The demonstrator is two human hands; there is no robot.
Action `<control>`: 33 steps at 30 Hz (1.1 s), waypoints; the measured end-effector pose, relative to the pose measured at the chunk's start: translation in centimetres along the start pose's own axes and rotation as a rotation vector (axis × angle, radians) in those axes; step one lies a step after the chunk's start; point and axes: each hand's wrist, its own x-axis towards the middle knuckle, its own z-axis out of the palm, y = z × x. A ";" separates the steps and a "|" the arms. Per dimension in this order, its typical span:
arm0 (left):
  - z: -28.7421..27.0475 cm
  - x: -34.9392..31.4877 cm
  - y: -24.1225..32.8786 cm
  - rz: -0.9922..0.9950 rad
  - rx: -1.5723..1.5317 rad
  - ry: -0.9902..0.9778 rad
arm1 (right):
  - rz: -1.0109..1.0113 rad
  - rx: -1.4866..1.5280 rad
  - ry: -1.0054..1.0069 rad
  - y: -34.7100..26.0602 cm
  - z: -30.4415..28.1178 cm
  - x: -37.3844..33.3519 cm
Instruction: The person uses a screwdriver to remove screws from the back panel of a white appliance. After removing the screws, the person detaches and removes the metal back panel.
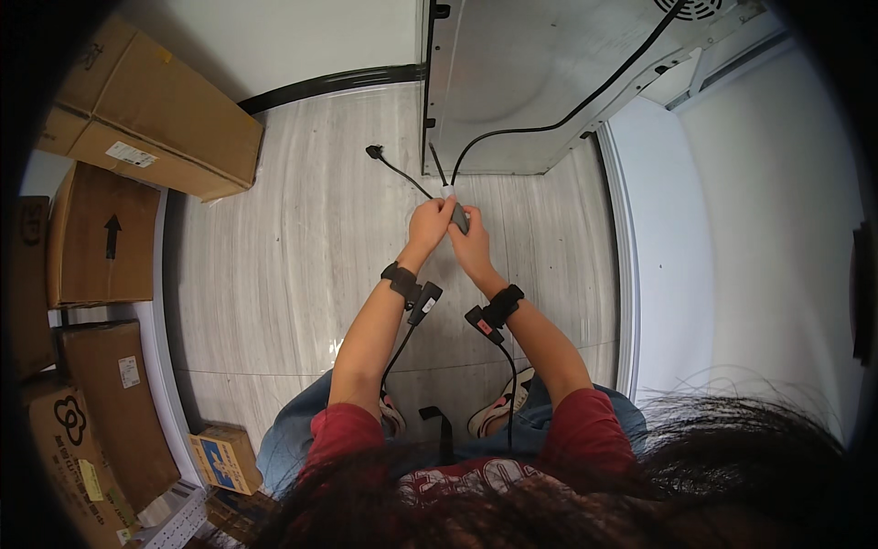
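Observation:
Both my hands meet out in front of me, above the floor. My left hand (pixel 430 227) is closed at the lower end of a bundle of black cables, where a small pale piece (pixel 447 191) shows over the fingertips. My right hand (pixel 472 247) grips a small grey oblong piece (pixel 460 218) lying between the two hands; its exact kind is hard to make out. One black cable (pixel 521 130) curves up along a metal panel. A second, shorter cord runs left to a black plug (pixel 374 152).
The metal-backed appliance (pixel 512 82) stands ahead on the right, a vent at its top. Cardboard boxes (pixel 174 101) stack up along the left, with a small box (pixel 225 459) lower down. A white panel (pixel 668 238) borders the right. Black straps with corded devices circle both wrists.

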 end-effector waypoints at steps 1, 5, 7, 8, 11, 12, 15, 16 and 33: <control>0.0 0.0 0.0 -0.002 0.000 0.002 | 0.003 -0.002 -0.002 -0.1 0.0 0.0; 0.0 0.1 0.1 -0.007 0.006 -0.002 | 0.018 -0.013 -0.005 -0.1 0.0 0.1; 0.0 0.1 -0.1 0.002 0.005 0.009 | 0.028 -0.015 -0.012 0.0 0.1 0.0; 0.0 0.1 -0.2 0.002 0.011 0.010 | 0.035 -0.013 -0.019 0.0 0.1 0.0; -0.1 0.1 -0.1 -0.002 0.076 0.027 | 0.000 -0.063 -0.027 -0.1 0.2 0.0; 0.0 -0.1 0.2 -0.004 0.128 0.044 | -0.020 -0.091 -0.026 0.0 0.0 0.1; 0.1 -0.2 0.9 -0.017 0.193 0.094 | -0.130 -0.287 -0.015 0.1 0.3 0.2; 0.1 -0.2 0.9 -0.023 0.200 0.114 | -0.136 -0.317 -0.032 0.0 0.3 0.2; -0.2 0.0 0.4 0.067 0.244 0.062 | -0.124 -0.414 -0.070 -0.7 0.0 0.1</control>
